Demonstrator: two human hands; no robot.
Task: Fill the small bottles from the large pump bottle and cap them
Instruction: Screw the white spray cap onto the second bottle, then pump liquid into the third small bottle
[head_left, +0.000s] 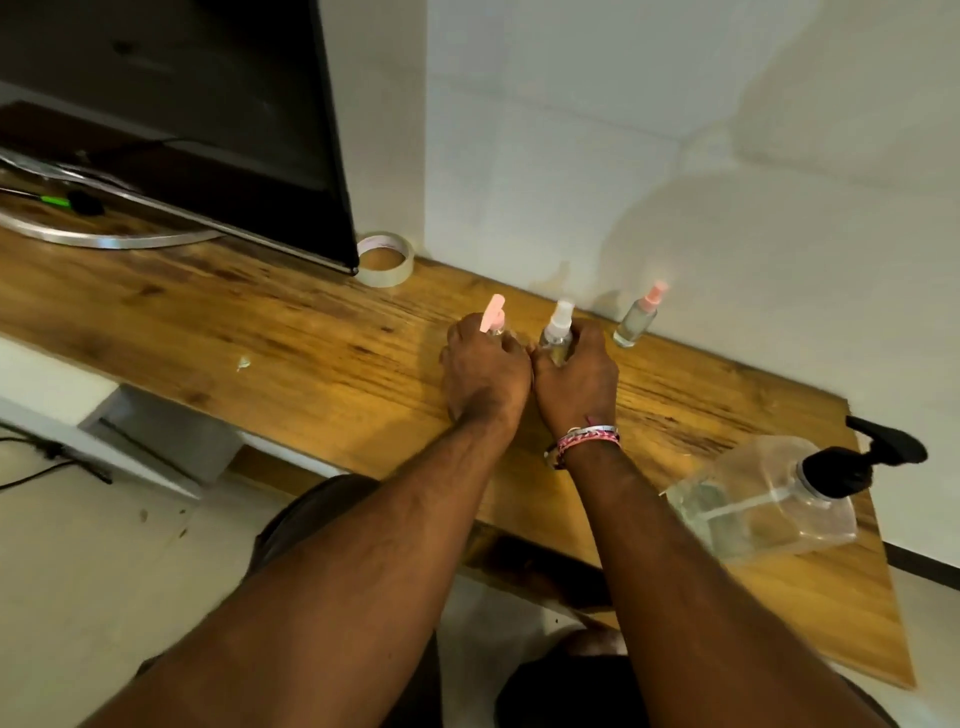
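Three small spray bottles stand in a row near the wall on the wooden table (260, 322). My left hand (483, 369) grips the left one, whose pink spray cap (493, 313) sticks up above my fingers. My right hand (576, 379) grips the middle bottle (557, 332), which has a clear white cap. The third small bottle (636, 322), pink-capped, stands alone to the right by the wall. The large clear pump bottle (769, 499) with a black pump head (862, 460) stands at the table's near right corner and looks almost empty.
A roll of clear tape (385, 259) lies at the back beside a dark monitor (208, 130) on a curved silver stand. A small scrap of paper (242, 362) lies on the table to the left. Cables run along the floor at the left.
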